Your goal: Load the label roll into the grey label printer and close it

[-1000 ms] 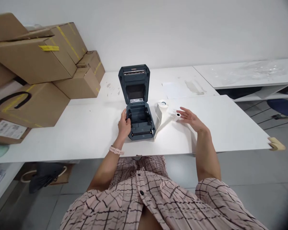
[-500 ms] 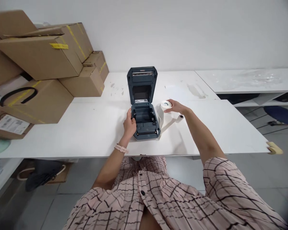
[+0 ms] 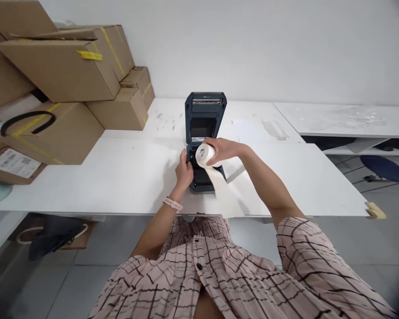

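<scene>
A dark blue-grey label printer (image 3: 204,126) stands on the white table with its lid tipped up and back. My left hand (image 3: 184,172) grips the left edge of its base, the thumb over the rim. My right hand (image 3: 223,149) is wrapped around a white label roll (image 3: 204,154), held over the printer's open bay. A loose strip of label paper (image 3: 223,190) hangs from the roll past the printer's front right corner, down to the table's front edge. The roll and my right hand hide much of the bay.
Taped cardboard boxes (image 3: 63,71) are piled at the left of the white table (image 3: 142,177). Clear plastic (image 3: 349,117) lies on the surface at the back right. A blue stool seat (image 3: 385,168) stands beyond the right end. Yellow foam (image 3: 375,211) covers the right table corner.
My right hand has lifted the label roll from beside the printer and brought it left over the open bay, its paper strip trailing. My left hand has stayed on the printer's left edge.
</scene>
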`<state>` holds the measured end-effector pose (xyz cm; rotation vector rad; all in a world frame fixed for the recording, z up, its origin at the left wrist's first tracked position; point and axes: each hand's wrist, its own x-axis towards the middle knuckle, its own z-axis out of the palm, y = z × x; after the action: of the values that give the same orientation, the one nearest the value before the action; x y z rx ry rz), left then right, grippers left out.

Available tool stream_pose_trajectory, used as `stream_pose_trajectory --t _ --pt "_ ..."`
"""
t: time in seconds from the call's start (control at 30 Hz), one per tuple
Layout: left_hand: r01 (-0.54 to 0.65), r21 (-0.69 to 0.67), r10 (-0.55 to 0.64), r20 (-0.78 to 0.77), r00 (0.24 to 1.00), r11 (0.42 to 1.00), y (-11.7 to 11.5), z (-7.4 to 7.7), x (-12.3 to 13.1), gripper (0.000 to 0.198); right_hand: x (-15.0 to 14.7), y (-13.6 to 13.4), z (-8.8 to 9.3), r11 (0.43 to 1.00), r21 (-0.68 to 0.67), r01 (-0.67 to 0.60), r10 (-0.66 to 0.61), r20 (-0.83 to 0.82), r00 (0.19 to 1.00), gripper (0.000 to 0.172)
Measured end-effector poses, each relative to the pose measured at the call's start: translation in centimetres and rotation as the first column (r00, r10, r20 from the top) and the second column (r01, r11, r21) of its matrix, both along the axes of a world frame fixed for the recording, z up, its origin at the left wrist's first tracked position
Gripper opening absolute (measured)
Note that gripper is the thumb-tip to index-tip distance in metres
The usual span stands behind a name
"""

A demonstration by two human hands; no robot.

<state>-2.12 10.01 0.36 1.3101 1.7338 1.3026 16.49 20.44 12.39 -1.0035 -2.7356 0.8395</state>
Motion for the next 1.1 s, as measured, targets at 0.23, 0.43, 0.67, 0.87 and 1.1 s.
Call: stream_pose_trajectory --t 0.23,0.43,0.67,0.87,1.1 --pt "-0.008 -0.001 0.008 0.002 1.000 1.000 0.0 0.0 0.1 0.068 -4.7 0.5 -1.6 0.987 0.122 -0.100 0.042 0.407 0.913 0.072" --pt "-0.019 0.012 0.019 0.010 1.000 1.000 0.2 -0.2 0.1 0.069 -5.0 0.9 -3.7 0.990 0.110 -0.086 0.034 0.406 0.913 0.075" --pt "-0.009 0.004 0.009 -0.023 1.000 1.000 -0.1 0.2 0.2 0.065 0.2 -6.9 -6.3 0.947 0.321 -0.020 0.030 -0.025 0.999 0.052" --pt "0.013 0.061 -0.013 -0.001 1.000 0.998 -0.1 -0.1 0.1 0.059 1.4 -14.0 -9.1 0.932 0.356 0.069 -0.038 -0.094 0.995 0.051" --pt "0.003 0.068 -0.004 0.013 1.000 0.998 0.0 -0.3 0.0 0.056 0.1 -15.1 -10.1 0.909 0.390 0.145 -0.109 -0.113 0.988 0.064"
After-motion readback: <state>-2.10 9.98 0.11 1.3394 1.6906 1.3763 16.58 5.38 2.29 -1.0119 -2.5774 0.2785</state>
